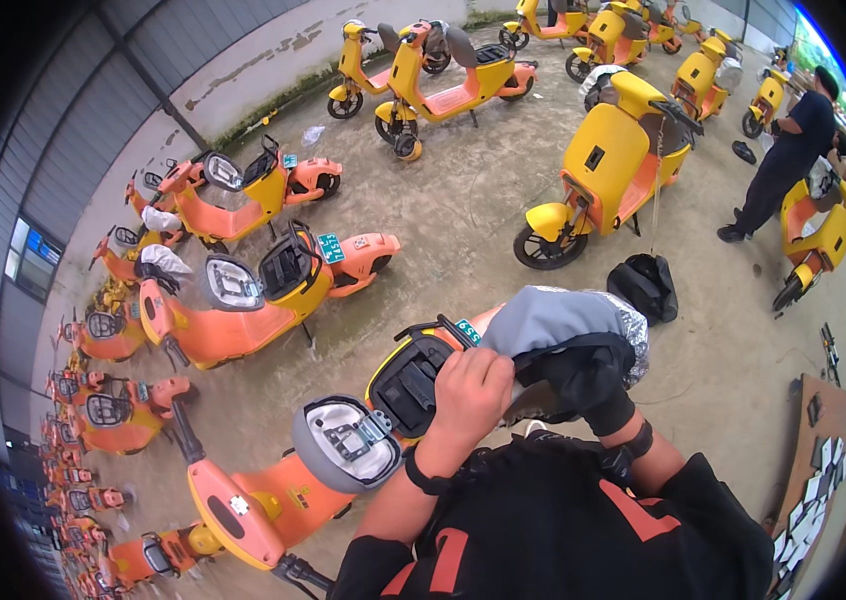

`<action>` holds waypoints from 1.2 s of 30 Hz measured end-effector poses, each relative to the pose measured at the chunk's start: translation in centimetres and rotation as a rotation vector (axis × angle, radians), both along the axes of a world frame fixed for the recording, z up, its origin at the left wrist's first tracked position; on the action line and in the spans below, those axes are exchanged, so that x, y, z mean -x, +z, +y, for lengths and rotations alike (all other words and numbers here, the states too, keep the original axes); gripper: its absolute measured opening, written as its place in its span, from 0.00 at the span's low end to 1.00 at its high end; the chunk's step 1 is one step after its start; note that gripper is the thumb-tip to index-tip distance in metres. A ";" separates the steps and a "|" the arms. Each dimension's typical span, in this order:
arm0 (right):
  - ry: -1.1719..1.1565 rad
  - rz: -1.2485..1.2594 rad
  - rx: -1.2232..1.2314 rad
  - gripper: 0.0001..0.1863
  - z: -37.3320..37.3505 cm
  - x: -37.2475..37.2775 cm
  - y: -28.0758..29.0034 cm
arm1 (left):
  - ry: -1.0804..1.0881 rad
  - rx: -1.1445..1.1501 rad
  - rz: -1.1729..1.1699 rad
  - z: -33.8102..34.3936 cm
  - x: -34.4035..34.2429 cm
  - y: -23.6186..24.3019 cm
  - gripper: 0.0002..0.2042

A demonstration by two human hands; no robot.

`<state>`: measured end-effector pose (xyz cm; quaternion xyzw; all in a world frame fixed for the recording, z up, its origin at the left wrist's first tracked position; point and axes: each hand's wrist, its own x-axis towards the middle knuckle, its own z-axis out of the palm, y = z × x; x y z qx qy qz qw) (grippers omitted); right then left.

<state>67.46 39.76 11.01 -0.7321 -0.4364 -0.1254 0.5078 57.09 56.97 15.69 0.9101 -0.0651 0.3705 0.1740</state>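
My left hand point(476, 388) is closed, fingers curled over the edge of a grey cloth cover point(558, 318) with a silvery lining. The cover bunches around my right wrist; dark fabric inside hides my right hand, so its fingers cannot be seen. Both hands are over the rear of an orange and yellow electric scooter point(268, 495). Its seat point(348, 442) is tipped up, pale underside showing. Behind that lies the uncovered black storage box point(411, 385), just left of my left hand. Part of a teal plate point(467, 332) shows past the box.
A black bag-like bundle point(645, 287) lies on the concrete beyond the cover. Orange scooters point(273, 290) stand in rows at left, a yellow one point(598, 170) ahead. At right, a person in dark clothes point(793, 150) stands by another scooter; a brown board point(823, 420) holds several white pieces.
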 end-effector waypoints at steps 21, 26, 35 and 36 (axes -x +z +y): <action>0.962 1.345 -0.996 0.26 0.6 -0.1 0.3 | -0.273 0.002 -0.217 1.4 1.4 -3.0 0.15; 0.029 0.089 0.003 0.29 0.8 0.8 4.2 | -0.069 0.509 0.100 1.1 1.3 -3.3 0.21; 0.644 1.155 -0.865 0.35 -1.4 -0.2 2.3 | 0.147 0.097 -0.242 3.5 1.8 -3.2 0.18; 0.511 1.081 -0.763 0.36 -1.3 0.0 2.7 | 0.117 0.147 -0.267 3.2 1.7 -3.6 0.19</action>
